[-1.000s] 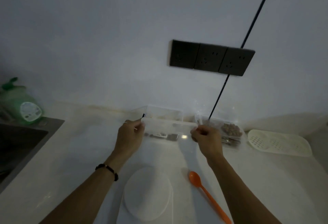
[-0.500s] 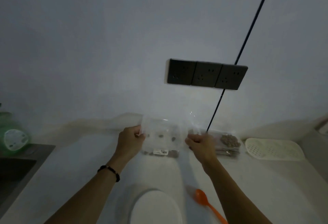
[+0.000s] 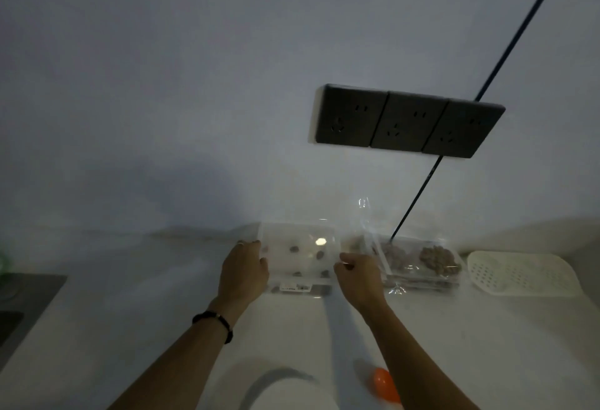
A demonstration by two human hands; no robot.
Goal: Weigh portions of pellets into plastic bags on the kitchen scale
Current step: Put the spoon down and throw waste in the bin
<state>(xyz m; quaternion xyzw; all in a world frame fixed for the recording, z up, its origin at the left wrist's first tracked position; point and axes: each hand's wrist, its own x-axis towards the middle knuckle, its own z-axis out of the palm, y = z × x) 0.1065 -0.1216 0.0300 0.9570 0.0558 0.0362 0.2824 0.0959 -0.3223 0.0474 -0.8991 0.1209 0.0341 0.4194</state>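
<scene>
My left hand (image 3: 243,271) and my right hand (image 3: 358,274) grip the two side edges of a clear plastic bag (image 3: 297,255), holding it upright above the counter. A few brown pellets (image 3: 293,249) show through it. Behind the bag lies a flat clear pack (image 3: 298,289) with a small label. To the right a clear tray of brown pellets (image 3: 435,260) sits by the wall under loose plastic film (image 3: 365,214). The white kitchen scale (image 3: 285,390) is at the bottom edge, partly cut off. An orange spoon (image 3: 384,388) lies right of it, partly behind my right forearm.
A white perforated lid (image 3: 522,274) lies at the far right of the counter. A dark sink (image 3: 19,299) sits at the left edge. Three dark wall sockets (image 3: 406,122) hang above, with a thin dark cable (image 3: 418,188) running down to the pellet tray.
The view tilted up, so scale and spoon slid to the bottom edge and the green bottle left the frame. Both hands tipped the bag upright, its face with pellets now showing.
</scene>
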